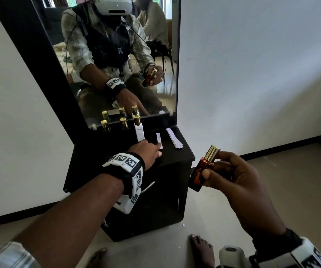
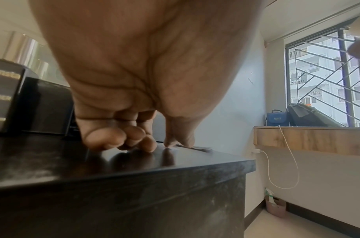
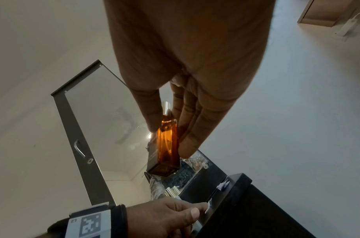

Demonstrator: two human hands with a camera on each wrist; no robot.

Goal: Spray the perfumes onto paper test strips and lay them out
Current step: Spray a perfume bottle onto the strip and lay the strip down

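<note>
My right hand (image 1: 215,165) holds an amber perfume bottle (image 1: 202,169) with a gold cap, tilted, in the air to the right of the black cabinet top (image 1: 177,156). In the right wrist view my thumb and fingers (image 3: 187,141) grip the amber bottle (image 3: 168,153) by its sides. My left hand (image 1: 152,151) rests on the cabinet top. Its thumb and index finger pinch the near end of a white paper test strip (image 1: 158,139) that lies flat. The left wrist view shows those fingertips (image 2: 170,142) down on the strip (image 2: 201,148), the other fingers curled.
A white perfume bottle (image 1: 139,133) stands left of the strip, and two dark gold-capped bottles (image 1: 124,123) stand by the mirror (image 1: 117,55). A pile of spare strips (image 1: 174,141) lies at the right rear. My bare feet (image 1: 202,250) are on the floor below.
</note>
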